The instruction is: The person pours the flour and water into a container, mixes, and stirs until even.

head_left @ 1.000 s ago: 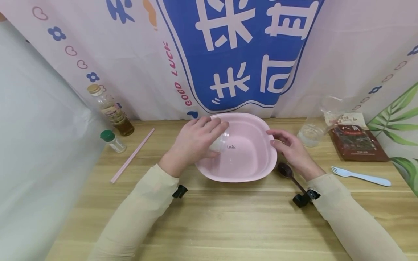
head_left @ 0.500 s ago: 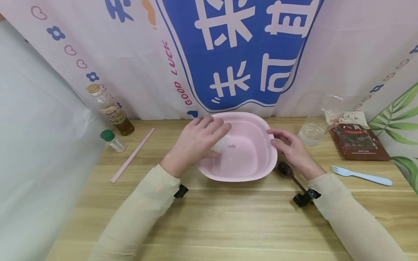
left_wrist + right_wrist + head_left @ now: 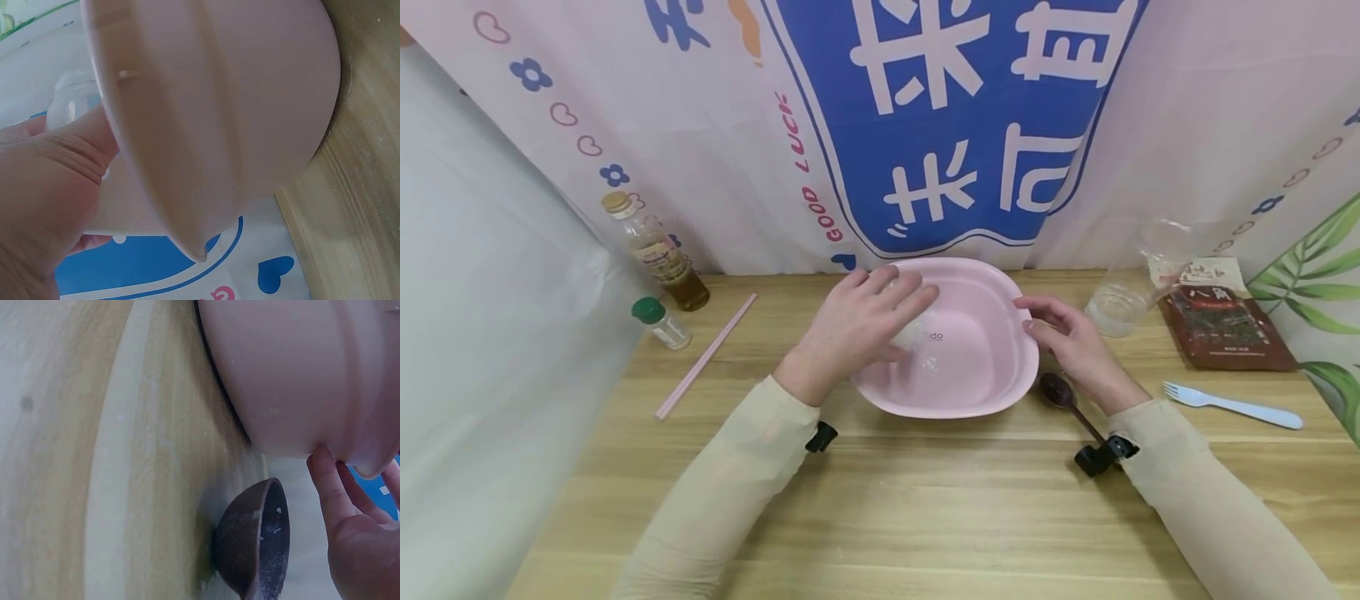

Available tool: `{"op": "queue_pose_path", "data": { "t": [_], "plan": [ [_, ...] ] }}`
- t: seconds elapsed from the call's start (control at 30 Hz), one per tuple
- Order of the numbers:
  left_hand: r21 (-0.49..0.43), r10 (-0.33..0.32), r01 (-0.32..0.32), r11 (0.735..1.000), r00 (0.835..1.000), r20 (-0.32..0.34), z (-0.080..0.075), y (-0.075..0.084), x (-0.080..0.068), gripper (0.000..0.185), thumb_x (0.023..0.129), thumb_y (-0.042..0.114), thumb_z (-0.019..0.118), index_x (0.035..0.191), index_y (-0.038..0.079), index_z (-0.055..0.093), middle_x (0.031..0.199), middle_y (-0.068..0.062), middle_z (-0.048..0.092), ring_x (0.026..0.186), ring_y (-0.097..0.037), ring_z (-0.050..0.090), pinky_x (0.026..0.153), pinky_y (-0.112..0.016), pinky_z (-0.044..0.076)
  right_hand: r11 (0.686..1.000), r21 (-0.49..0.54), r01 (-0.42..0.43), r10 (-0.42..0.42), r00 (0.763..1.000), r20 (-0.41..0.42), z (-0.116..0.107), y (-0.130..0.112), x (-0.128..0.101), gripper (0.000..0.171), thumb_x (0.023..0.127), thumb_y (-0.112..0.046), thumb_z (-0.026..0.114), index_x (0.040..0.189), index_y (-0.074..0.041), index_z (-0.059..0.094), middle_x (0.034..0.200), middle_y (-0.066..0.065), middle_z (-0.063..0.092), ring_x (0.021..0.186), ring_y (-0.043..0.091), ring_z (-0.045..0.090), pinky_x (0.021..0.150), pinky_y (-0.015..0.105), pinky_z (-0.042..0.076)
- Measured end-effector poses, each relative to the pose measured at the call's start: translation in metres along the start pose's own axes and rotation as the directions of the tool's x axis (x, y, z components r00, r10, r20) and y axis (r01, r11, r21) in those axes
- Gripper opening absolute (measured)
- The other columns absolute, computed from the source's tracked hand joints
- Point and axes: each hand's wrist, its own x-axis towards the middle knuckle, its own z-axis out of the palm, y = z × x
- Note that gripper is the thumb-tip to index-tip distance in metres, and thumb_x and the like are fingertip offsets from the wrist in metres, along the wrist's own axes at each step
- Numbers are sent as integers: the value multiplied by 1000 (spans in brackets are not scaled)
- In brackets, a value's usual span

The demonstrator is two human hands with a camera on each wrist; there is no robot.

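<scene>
A pink basin [image 3: 977,400] stands on the wooden table in the head view. My left hand [image 3: 853,329] grips a small clear cup [image 3: 916,333], tipped on its side over the basin's left rim. A small white patch [image 3: 931,364] lies on the basin floor below the cup's mouth. My right hand [image 3: 1067,342] holds the basin's right rim with curled fingers. The left wrist view shows the basin's outer wall [image 3: 237,112], the cup [image 3: 69,100] and my palm [image 3: 44,200]. In the right wrist view a fingertip [image 3: 325,472] touches the basin wall [image 3: 294,375] above a brown spoon [image 3: 256,540].
A sauce bottle [image 3: 658,254], a green-capped jar [image 3: 658,323] and a pink chopstick [image 3: 706,357] lie at the left. At the right are a clear glass [image 3: 1112,310], a brown packet [image 3: 1221,325], a blue fork [image 3: 1228,406] and the brown spoon [image 3: 1058,392].
The left hand has tipped the cup a little further over the rim, and a white patch has appeared on the basin floor. The right hand has stayed on the rim.
</scene>
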Motion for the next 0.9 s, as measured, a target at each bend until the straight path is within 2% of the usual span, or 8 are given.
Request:
{"op": "queue_pose_path", "data": {
  "t": [0.3, 0.63, 0.9],
  "plan": [
    [-27, 5, -6, 1000, 1000, -22, 1, -2, -2, 89, 76, 50, 98, 148, 19, 57, 138, -3, 66, 124, -29, 61, 94, -43, 57, 1000, -7, -12, 12, 1000, 1, -1, 0, -3, 44, 112, -19, 58, 150, 4, 54, 148, 19, 55, 116, 2, 64, 96, 15, 59],
    [-70, -9, 6, 998, 999, -43, 11, -3, -7, 82, 79, 51, 95, 146, 19, 60, 137, -3, 69, 126, -28, 62, 95, -44, 59, 1000, -17, -23, 23, 1000, 9, -2, -2, -2, 45, 112, -20, 57, 151, 3, 53, 153, 22, 53, 118, 2, 64, 96, 14, 58],
    [-128, -18, 17, 992, 1000, -9, 9, -5, -3, 83, 82, 53, 93, 149, 18, 59, 138, -2, 68, 128, -27, 61, 98, -43, 59, 1000, -10, -29, 30, 999, 11, -1, -3, -1, 46, 112, -20, 57, 152, 3, 52, 157, 24, 52, 119, 1, 63, 97, 14, 58]
  ]
}}
